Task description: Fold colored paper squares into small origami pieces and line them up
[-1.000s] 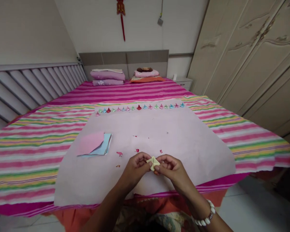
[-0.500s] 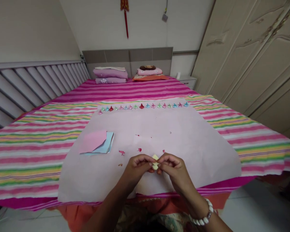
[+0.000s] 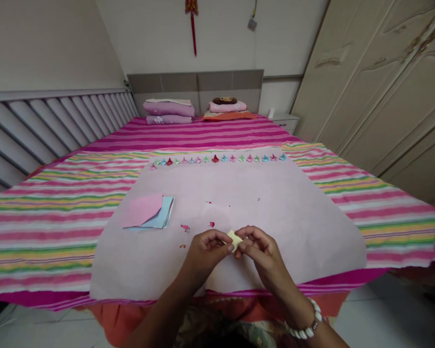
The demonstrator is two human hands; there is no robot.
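Observation:
Between my two hands is a small piece of folded pale yellow paper (image 3: 234,240), held a little above a large pale sheet (image 3: 152,270). My left hand (image 3: 208,249) pinches its left side between thumb and fingers. On its right side, my right hand (image 3: 259,246) closes thumb and fingers on the paper; a white bead bracelet is on that wrist. The fingertips cover parts of the paper's edges. Small red scraps (image 3: 212,224) lie on the sheet just beyond my hands.
A row of small folded paper shapes (image 3: 215,158) in several colours runs along the sheet's far edge. Pink paper (image 3: 143,209) lies on blue paper (image 3: 164,215) at the left. Under the sheet is a striped bedspread (image 3: 47,232); folded bedding (image 3: 170,110) sits by the headboard.
The yellow paper has turned between my fingers and now shows one flat, squarish face instead of two pointed parts. Both hands stay close together. The view has shifted slightly.

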